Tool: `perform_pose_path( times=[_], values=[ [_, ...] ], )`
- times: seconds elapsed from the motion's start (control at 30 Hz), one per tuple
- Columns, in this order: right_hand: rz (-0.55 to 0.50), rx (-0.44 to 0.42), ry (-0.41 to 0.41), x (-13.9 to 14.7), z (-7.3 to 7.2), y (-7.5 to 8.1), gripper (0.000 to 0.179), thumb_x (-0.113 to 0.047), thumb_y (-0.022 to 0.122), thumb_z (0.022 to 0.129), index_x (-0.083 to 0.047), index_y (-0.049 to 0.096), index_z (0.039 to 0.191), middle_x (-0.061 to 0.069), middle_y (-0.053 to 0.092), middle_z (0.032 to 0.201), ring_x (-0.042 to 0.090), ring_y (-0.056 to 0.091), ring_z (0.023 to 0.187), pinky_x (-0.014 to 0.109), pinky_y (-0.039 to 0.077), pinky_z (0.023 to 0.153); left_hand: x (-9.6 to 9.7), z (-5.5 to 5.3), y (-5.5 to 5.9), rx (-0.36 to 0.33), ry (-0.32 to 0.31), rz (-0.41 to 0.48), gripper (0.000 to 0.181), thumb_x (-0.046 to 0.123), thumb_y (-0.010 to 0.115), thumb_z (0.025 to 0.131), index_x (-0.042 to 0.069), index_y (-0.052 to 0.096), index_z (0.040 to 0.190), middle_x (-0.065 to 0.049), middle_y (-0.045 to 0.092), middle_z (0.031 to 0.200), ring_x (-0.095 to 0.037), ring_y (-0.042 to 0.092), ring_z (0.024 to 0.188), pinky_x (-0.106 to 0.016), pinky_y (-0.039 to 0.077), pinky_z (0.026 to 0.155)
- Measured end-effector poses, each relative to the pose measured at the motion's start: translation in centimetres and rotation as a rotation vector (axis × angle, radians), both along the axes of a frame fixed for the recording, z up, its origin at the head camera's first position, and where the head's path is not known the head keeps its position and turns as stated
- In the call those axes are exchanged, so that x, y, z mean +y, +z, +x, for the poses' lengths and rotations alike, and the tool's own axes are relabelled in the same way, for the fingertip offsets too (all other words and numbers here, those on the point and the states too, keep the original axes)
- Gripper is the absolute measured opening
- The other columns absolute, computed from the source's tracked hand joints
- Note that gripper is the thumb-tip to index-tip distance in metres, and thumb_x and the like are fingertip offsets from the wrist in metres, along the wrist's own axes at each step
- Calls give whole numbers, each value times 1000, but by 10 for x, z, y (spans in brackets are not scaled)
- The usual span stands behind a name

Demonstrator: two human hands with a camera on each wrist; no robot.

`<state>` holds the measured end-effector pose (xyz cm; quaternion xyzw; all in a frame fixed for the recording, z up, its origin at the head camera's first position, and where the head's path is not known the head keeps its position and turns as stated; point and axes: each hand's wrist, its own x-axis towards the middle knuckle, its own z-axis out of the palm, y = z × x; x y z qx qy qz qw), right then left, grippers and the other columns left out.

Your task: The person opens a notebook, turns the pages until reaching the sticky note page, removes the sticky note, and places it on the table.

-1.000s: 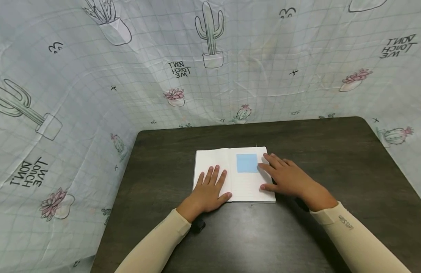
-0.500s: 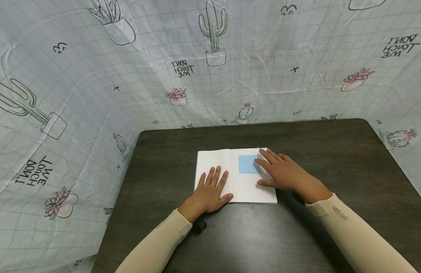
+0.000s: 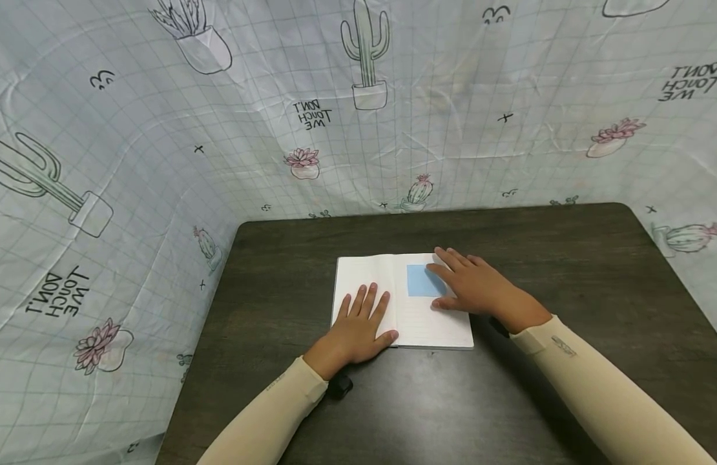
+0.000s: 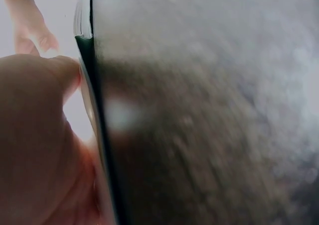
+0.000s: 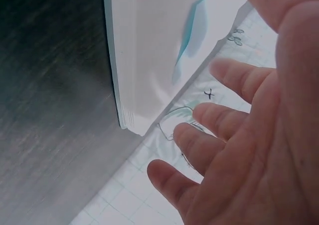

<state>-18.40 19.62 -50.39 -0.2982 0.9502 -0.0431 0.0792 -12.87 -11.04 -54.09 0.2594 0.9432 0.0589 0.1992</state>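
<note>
An open notebook [image 3: 425,329] with white lined pages lies on the dark table. On its right page is a light blue sticky note [image 3: 418,282]; one edge of the note [image 5: 188,36] stands up from the paper in the right wrist view. My left hand [image 3: 353,334] rests spread on the left page, its thumb by the fold near the bottom edge. Over the right part of the note hovers or rests my right hand [image 3: 479,287], fingers extended and hiding that side. In the right wrist view its fingers [image 5: 199,145] look apart from the page.
Dark wood-grain table [image 3: 289,278] surrounds the notebook. Behind and to the sides hangs a white gridded cloth [image 3: 451,77] printed with cacti. A small black device [image 3: 339,386] sits under the left wrist.
My right hand has moved left across the right page and now covers more of the sticky note. The left hand stays in place on the left page.
</note>
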Motion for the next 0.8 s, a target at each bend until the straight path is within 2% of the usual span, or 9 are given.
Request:
perform_pose_path(
  times=[0.33, 0.57, 0.63, 0.8],
  values=[
    [4, -19, -6, -7, -16, -5, 93, -61, 76, 96, -13, 41, 167, 23, 26, 176, 46, 35, 158, 68, 35, 120, 1, -1, 0, -5, 9, 8, 86, 71, 25, 111, 23, -2, 176, -9, -13, 182, -32, -12, 168, -60, 1, 133],
    [10, -32, 2, -9, -27, -8, 95, -62, 77, 94, -13, 41, 167, 23, 25, 177, 47, 33, 159, 69, 35, 120, -1, -9, -19, -31, 16, 18, 87, 75, 21, 108, 26, -11, 173, -5, -24, 178, -27, -24, 164, -60, -6, 132],
    [7, -31, 9, -9, -30, -9, 95, -62, 78, 94, -13, 41, 167, 23, 26, 176, 47, 34, 159, 69, 35, 120, -2, -10, -21, -25, 16, 22, 87, 76, 19, 108, 26, -11, 173, -5, -24, 179, -27, -23, 165, -61, -5, 132],
    [-2, -23, 24, -8, -37, -12, 94, -61, 79, 93, -13, 43, 166, 23, 27, 176, 46, 34, 159, 69, 36, 120, -1, -9, -15, -21, 25, 26, 88, 74, 22, 109, 25, -8, 175, -7, -20, 180, -29, -20, 166, -60, -4, 132]
  ],
)
